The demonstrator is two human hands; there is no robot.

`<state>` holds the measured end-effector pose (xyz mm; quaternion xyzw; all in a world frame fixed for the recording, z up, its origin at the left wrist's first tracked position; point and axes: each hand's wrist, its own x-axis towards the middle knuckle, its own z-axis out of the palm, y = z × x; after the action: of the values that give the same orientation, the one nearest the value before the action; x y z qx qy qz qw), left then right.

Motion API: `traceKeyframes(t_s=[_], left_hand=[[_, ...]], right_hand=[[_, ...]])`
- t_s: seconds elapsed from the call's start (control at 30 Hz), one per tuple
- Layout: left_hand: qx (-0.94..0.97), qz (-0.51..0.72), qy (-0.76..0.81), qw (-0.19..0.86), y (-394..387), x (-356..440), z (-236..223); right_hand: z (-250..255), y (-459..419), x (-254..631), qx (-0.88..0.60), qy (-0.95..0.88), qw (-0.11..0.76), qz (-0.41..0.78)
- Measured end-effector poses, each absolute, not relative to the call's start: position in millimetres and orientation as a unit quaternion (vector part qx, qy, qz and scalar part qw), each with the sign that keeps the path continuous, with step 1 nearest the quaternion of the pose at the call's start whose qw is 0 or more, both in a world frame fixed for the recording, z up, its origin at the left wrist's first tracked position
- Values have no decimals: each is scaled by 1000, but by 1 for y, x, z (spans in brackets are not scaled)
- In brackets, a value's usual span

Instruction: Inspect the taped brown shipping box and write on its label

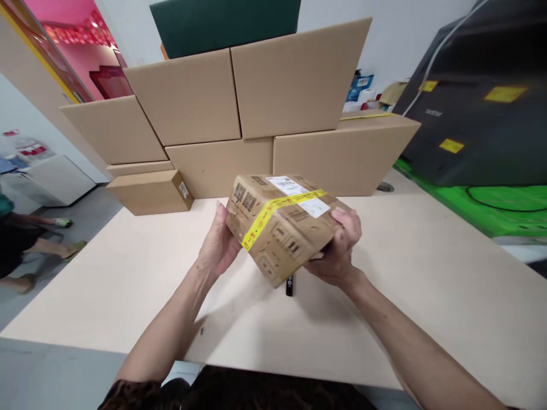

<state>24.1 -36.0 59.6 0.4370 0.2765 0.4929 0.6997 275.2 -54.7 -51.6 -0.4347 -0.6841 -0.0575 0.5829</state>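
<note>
A brown cardboard box (294, 233) with yellow tape, a white label and printed marks is held tilted above the table (171, 267). My left hand (220, 242) grips its left side, thumb up near the edge and the other fingers partly hidden behind and under the box. On the right, my right hand (339, 245) clasps the box's corner, thumb on top and fingers curled at the lower edge. Below the box lies a small black object (289, 286), partly covered by it; its kind I cannot make out.
Large cardboard boxes (294, 85) are stacked at the table's back, with a dark green box (226, 25) on top. A smaller carton (149, 193) sits at back left. A large dark grey box (474, 102) stands at right on a green surface (504, 210). A person's legs (47, 247) show at left.
</note>
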Motion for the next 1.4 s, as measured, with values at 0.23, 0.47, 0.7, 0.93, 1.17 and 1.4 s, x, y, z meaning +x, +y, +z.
traceKeyframes(t_s=[0.23,0.47,0.7,0.93,1.17,1.4], left_hand=[[348,498,368,704,-42,30,48],[340,487,392,703,-52,24,52],[331,506,404,686,-40,20,43],[395,555,317,660,-36,18,37],[467,563,263,630,-35,16,34],[491,552,248,626,-31,10,29]], right_hand=[[-50,-63,256,-387,-686,503,-356],[-45,-67,241,-360,-693,493,-383],[-44,-62,249,-339,-743,454,-356],[-22,-65,276,-463,-698,538,-99],[-6,-65,276,-461,-455,646,404],[7,-62,280,-417,-364,577,601]])
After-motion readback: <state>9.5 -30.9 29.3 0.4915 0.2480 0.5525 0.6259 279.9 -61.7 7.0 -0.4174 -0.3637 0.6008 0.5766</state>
